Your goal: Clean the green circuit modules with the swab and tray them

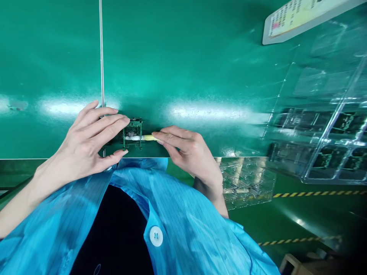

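A small green circuit board assembly [132,124] stands on the green table close to its front edge. My left hand [93,139] steadies it from the left, the index fingertip at its far corner and the thumb at its near corner. From the right, my right hand [183,147] pinches a slim yellow stick [148,137] between thumb and fingers. The stick's white end [132,138] reaches in between the upright boards of the assembly. Whether that end presses on a part inside is too small to tell.
Clear plastic trays [308,177] with dark board parts lie stacked on the right. A labelled white holder [282,28] stands at the far right. A thin pale strip [101,53] runs across the table on the left. Another clear tray [246,179] sits below the table edge.
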A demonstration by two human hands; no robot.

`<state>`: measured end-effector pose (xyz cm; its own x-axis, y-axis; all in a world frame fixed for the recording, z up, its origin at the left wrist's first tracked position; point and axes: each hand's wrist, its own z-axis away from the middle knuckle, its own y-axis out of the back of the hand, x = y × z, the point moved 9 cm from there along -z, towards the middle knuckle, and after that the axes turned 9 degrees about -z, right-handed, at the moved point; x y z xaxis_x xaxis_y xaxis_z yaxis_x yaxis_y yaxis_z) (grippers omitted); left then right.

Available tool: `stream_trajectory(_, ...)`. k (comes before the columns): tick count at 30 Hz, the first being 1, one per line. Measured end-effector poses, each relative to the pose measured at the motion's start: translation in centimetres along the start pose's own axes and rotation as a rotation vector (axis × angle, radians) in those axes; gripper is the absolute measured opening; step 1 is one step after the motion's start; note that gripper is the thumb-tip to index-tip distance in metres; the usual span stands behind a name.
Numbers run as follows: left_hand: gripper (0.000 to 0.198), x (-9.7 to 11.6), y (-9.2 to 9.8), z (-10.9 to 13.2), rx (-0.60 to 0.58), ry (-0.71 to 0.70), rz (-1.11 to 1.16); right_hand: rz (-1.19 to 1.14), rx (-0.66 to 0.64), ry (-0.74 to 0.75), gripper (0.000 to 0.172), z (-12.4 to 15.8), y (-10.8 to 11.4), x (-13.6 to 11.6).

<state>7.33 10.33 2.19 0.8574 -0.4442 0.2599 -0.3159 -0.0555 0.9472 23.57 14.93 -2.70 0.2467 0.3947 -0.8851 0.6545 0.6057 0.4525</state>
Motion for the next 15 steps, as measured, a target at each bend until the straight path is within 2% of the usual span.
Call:
stream_trajectory(2,0.056,0.1,0.1,-0.1,-0.001,-0.010,-0.003,-0.002,-0.003,-0.010,0.027,0.1,0.2,0.2)
stream_trajectory(9,0.059,0.2,0.2,-0.2,-0.009,-0.021,-0.001,-0.062,0.122,0.026,0.028,1.7,3.7,0.7)
stream_trajectory(11,0.060,0.2,0.2,-0.1,-0.012,-0.015,0.006,-0.081,0.130,0.023,0.028,2.0,3.6,0.7)
stream_trajectory(15,0.063,-0.1,0.1,-0.1,-0.031,0.007,0.015,-0.064,0.103,-0.020,0.024,1.7,2.1,0.9)
